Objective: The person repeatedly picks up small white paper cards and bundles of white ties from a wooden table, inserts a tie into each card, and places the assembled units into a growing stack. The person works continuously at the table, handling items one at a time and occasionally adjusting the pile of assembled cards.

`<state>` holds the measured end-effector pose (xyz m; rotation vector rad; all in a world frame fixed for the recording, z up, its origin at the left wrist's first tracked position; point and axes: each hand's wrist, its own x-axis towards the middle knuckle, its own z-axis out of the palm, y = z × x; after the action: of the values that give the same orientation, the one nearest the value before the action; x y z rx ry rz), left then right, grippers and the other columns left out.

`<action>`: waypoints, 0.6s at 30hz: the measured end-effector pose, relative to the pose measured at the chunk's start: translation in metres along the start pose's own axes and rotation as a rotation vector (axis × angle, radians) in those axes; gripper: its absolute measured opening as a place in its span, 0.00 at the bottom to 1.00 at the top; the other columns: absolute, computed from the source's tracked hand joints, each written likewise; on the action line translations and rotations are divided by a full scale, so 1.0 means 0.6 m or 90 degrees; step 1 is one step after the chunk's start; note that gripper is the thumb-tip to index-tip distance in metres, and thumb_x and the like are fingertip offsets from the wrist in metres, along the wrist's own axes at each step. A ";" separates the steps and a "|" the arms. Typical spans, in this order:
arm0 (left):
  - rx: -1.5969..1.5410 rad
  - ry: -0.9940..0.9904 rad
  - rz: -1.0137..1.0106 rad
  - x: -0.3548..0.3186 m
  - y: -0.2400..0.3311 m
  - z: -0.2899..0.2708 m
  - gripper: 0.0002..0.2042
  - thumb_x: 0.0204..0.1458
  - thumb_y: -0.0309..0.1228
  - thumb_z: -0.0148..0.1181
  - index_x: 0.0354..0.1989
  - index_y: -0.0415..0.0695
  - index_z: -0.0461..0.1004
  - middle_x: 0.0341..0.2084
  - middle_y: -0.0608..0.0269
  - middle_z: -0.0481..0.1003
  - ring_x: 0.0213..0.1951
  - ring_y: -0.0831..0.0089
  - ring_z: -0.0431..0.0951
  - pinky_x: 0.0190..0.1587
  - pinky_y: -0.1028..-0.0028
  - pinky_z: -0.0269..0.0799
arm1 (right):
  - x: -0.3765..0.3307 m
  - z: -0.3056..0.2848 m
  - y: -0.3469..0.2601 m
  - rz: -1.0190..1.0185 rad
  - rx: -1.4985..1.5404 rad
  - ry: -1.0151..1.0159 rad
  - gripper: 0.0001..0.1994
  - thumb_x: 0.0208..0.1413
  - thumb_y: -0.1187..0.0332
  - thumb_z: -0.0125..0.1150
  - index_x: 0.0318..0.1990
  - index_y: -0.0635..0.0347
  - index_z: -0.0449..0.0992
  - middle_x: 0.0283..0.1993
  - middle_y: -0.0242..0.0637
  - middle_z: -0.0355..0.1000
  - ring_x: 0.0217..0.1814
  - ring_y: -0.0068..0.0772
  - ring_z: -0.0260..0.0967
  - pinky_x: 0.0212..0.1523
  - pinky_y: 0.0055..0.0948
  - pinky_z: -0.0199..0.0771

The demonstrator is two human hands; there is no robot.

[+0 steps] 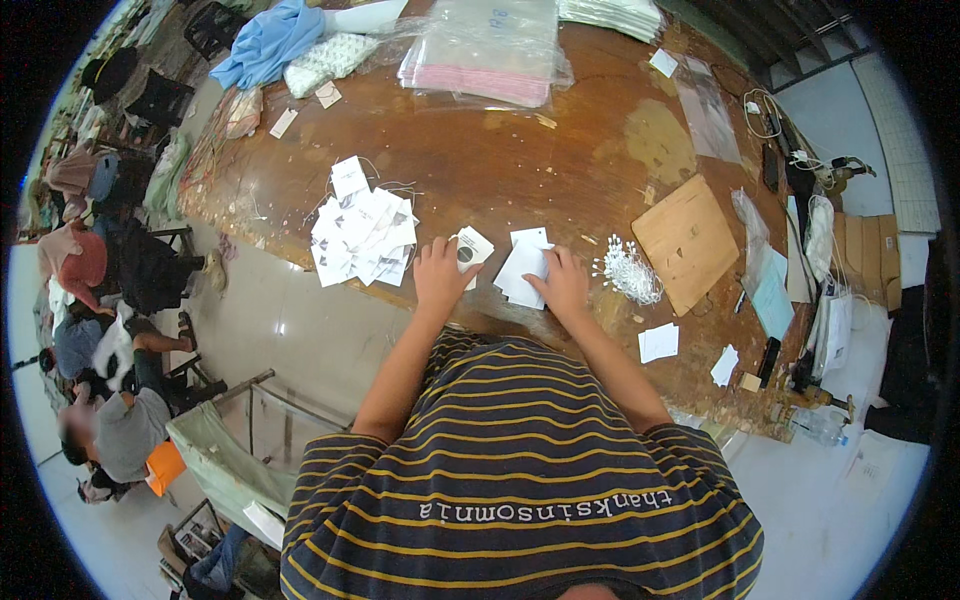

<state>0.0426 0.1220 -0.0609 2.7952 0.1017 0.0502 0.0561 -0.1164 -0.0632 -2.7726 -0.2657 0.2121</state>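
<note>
Near the table's front edge, my left hand (440,278) grips the left side of a small bunch of white card tags (476,246) with a dark round print. My right hand (565,290) has its thumb and fingers at the right edge of a second stack of white cards (522,268), which lies on the table. A narrow gap parts the two stacks. Left of my left hand is a loose heap of white tags with strings (362,238). A bundle of white string fasteners (630,272) rests right of my right hand.
On the brown wooden table (480,160) lie a cardboard sheet (688,245), small white card piles (658,343), and clear plastic bags with pink edges (485,60) at the back. Blue cloth (268,45) sits far left. Several people work beyond the left side; a green-draped frame (215,450) stands there.
</note>
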 end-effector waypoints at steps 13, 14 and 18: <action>-0.228 0.129 -0.037 0.010 -0.009 0.017 0.21 0.40 0.35 0.72 0.43 0.43 0.75 0.35 0.59 0.73 0.39 0.59 0.73 0.41 0.62 0.69 | -0.015 0.022 -0.008 -0.075 -0.061 0.155 0.26 0.46 0.54 0.67 0.52 0.56 0.72 0.54 0.38 0.66 0.52 0.44 0.66 0.46 0.43 0.65; -0.286 0.116 -0.062 0.012 -0.013 0.022 0.20 0.41 0.34 0.71 0.43 0.43 0.75 0.35 0.59 0.74 0.39 0.60 0.74 0.41 0.63 0.69 | -0.014 0.025 -0.007 -0.078 -0.049 0.161 0.26 0.46 0.54 0.67 0.51 0.56 0.72 0.53 0.38 0.67 0.51 0.44 0.66 0.46 0.43 0.65; -0.613 0.003 -0.227 0.017 -0.025 0.031 0.15 0.47 0.30 0.68 0.43 0.40 0.76 0.35 0.55 0.79 0.37 0.68 0.78 0.41 0.71 0.72 | -0.004 0.026 0.002 -0.082 0.068 0.178 0.19 0.49 0.60 0.66 0.47 0.58 0.74 0.45 0.40 0.71 0.46 0.43 0.68 0.44 0.40 0.66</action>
<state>0.0524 0.1304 -0.0833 1.7862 0.4432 0.0104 0.0511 -0.1128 -0.0779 -2.6262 -0.3469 -0.1859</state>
